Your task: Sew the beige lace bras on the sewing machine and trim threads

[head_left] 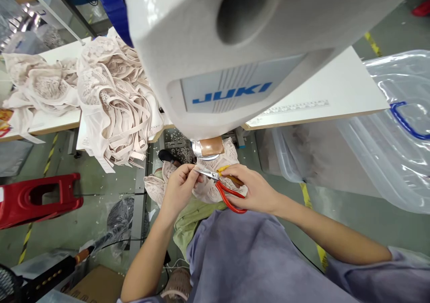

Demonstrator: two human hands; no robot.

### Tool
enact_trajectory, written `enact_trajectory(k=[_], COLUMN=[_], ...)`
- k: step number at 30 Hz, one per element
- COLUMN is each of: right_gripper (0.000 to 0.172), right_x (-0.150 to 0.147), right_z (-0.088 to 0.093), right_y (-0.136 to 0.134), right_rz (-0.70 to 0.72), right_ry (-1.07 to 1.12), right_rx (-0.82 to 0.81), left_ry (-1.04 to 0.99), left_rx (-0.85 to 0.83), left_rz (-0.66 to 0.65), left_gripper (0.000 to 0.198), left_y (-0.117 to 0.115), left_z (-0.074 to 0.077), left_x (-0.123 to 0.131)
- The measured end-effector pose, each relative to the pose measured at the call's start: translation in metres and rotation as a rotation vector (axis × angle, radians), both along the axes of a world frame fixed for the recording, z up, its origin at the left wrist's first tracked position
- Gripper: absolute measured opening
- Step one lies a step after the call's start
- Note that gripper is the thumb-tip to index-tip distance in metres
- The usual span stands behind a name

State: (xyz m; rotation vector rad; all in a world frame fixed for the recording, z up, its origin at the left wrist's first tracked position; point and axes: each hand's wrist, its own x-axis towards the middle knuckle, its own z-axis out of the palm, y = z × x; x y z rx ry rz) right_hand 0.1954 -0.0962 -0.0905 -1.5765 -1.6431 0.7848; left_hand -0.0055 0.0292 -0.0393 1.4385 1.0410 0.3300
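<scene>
My right hand [252, 187] grips red-handled scissors [224, 187], their metal blades pointing left toward my left hand. My left hand [178, 185] is closed, pinching the edge of a beige lace garment [208, 190] right at the blade tips. The garment lies in my lap below the head of a white JUKI sewing machine [228, 48]. A brown-taped part [211, 147] of the machine hangs just above my hands.
A heap of beige lace garments [110, 106] covers the white table [336, 88] at left. Clear plastic bins [396, 133] stand at right. A red stool [36, 200] lies on the floor at left, with a cardboard box [97, 285] and cables below.
</scene>
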Motion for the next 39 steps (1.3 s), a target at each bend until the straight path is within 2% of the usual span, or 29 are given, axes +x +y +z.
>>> enact_trajectory(k=[6,14,16,19,21,22,24,26,28,30,33,35,36,37,38,39], right_gripper=[0.040,0.030,0.029,0.031,0.035,0.037,0.042,0.043,0.038,0.035,0.039,0.033,0.029,0.028,0.034,0.047], right_x=[0.001,0.010,0.020,0.048,0.074,0.089,0.123,0.156,0.183,0.193,0.165,0.124,0.101,0.077,0.056,0.036], right_z=[0.000,-0.003,-0.004,-0.004,-0.002,-0.001,0.001,0.003,0.004,0.007,0.012,0.014,0.014,0.013,0.012,0.010], right_y=[0.008,-0.012,-0.017,-0.018,-0.007,0.002,0.027,0.058,0.086,0.101,0.091,0.067,0.052,0.039,0.027,0.019], right_rz=[0.001,-0.081,-0.066,-0.040,-0.126,-0.206,-0.383,-0.496,-0.474,-0.422,-0.465,-0.440,-0.279,-0.047,0.132,0.200], right_ry=[0.006,0.026,-0.008,-0.117,-0.222,-0.284,-0.414,-0.546,-0.662,-0.731,-0.678,-0.463,-0.308,-0.182,-0.106,-0.050], right_rx=[-0.048,-0.049,-0.073,-0.148,-0.204,-0.228,-0.249,-0.221,-0.197,-0.138,0.023,0.076,0.030,-0.023,-0.069,-0.081], left_ry=[0.050,0.013,0.059,0.287,0.410,0.428,0.389,0.311,0.282,0.330,0.437,0.455,0.449,0.435,0.414,0.383], left_rx=[0.061,0.087,0.213,0.545,0.675,0.685,0.604,0.455,0.393,0.475,0.641,0.720,0.755,0.780,0.795,0.807], left_rz=[-0.017,0.037,0.024,-0.036,-0.068,-0.084,-0.136,-0.238,-0.341,-0.378,-0.300,-0.261,-0.266,-0.286,-0.320,-0.360], left_gripper=[0.025,0.027,0.026,0.024,0.025,0.026,0.027,0.027,0.030,0.029,0.020,0.020,0.020,0.021,0.023,0.025], left_y=[0.005,0.004,0.005,0.008,0.012,0.014,0.019,0.025,0.032,0.037,0.037,0.029,0.022,0.015,0.006,-0.003], left_z=[0.000,0.000,-0.002,-0.007,-0.008,-0.008,-0.004,0.001,0.005,0.006,-0.001,-0.008,-0.010,-0.012,-0.012,-0.011], left_x=[-0.002,-0.001,-0.004,-0.011,-0.015,-0.016,-0.018,-0.019,-0.022,-0.027,-0.030,-0.025,-0.020,-0.013,-0.005,0.003])
